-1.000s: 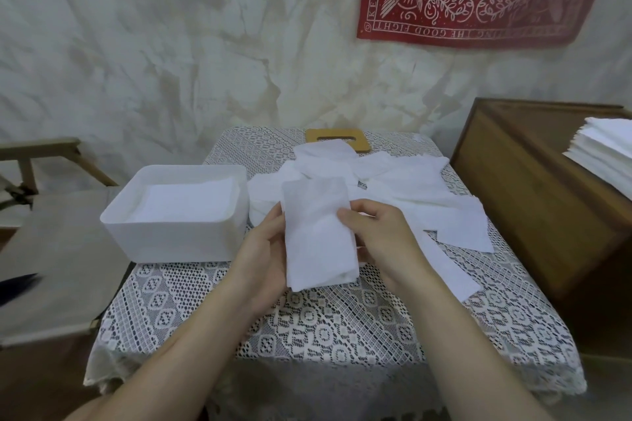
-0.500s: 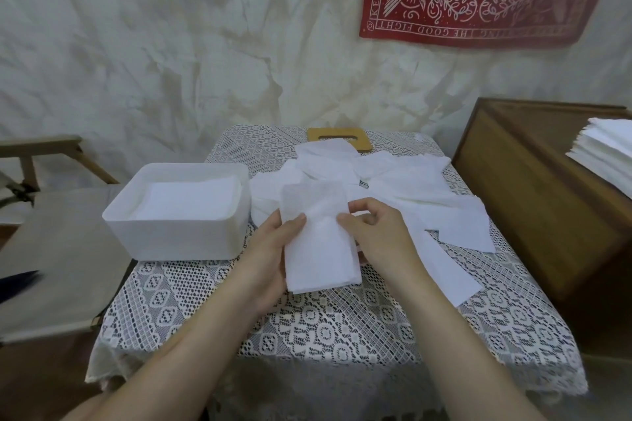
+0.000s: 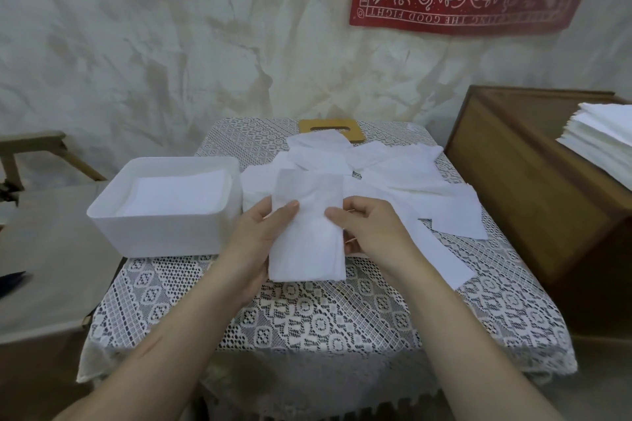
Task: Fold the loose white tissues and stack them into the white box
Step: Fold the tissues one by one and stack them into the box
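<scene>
Two hands hold one folded tissue [image 3: 307,243] above the near middle of the lace-covered table [image 3: 325,314] — the left hand [image 3: 260,236] grips its left edge with the thumb lying on top, and the right hand [image 3: 369,229] pinches its right edge, thumb on top and fingers curled underneath. The tissue is a tall rectangle with its upper flap rising behind the thumbs; whether its lower edge touches the lace cannot be told. Just left of the left hand stands the white box [image 3: 154,232], open at the top, with a flat stack of folded tissues [image 3: 174,191] inside, lying below the rim. Behind the hands the loose tissues [image 3: 386,167] spread over the far and right part of the table, overlapping one another, and a long strip [image 3: 441,256] runs toward the near right side. A wooden lid [image 3: 333,128] with a slot lies at the far edge, partly under the heap. On the wooden cabinet [image 3: 519,181] to the right sits a pile of white sheets [image 3: 602,140]
</scene>
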Demonstrator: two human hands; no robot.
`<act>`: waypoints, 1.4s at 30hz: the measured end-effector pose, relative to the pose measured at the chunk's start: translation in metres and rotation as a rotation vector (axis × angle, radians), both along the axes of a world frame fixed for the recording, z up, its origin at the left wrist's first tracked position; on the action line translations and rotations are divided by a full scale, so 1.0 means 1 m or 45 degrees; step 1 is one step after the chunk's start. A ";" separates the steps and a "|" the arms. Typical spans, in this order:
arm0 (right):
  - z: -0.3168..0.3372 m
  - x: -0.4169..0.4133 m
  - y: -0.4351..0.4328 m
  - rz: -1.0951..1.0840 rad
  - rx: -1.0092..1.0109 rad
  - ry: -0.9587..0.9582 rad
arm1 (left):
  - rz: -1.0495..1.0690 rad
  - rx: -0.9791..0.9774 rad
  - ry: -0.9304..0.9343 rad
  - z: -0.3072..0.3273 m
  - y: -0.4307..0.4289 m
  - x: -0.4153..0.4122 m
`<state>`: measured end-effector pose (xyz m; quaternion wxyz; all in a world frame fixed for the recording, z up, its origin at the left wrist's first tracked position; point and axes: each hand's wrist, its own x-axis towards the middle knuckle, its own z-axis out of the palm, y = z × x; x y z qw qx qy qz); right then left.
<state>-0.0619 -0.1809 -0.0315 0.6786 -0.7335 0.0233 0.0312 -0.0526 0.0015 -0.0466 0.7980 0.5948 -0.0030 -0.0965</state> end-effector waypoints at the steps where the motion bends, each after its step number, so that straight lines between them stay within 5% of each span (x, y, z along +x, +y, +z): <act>1: -0.001 0.000 0.000 -0.012 -0.003 0.007 | -0.018 0.024 0.039 -0.003 -0.002 0.001; 6: -0.003 0.004 -0.015 -0.186 -0.075 0.008 | 0.062 0.154 0.125 -0.012 -0.006 0.009; 10: -0.010 0.009 -0.056 -0.387 -0.470 -0.080 | 0.137 0.196 0.080 -0.011 -0.001 0.016; 21: -0.015 -0.011 -0.066 0.149 -1.004 -0.096 | 0.155 0.246 0.086 -0.015 -0.002 0.019; 27: -0.023 0.001 -0.054 -0.123 -1.231 -0.299 | 0.150 0.247 0.078 -0.017 -0.001 0.017; 35: -0.031 0.033 -0.034 -0.068 -1.365 -0.172 | 0.125 0.249 0.066 -0.017 -0.003 0.017; 42: -0.030 0.036 -0.033 -0.131 -1.377 -0.334 | 0.103 0.211 0.067 -0.013 0.005 0.018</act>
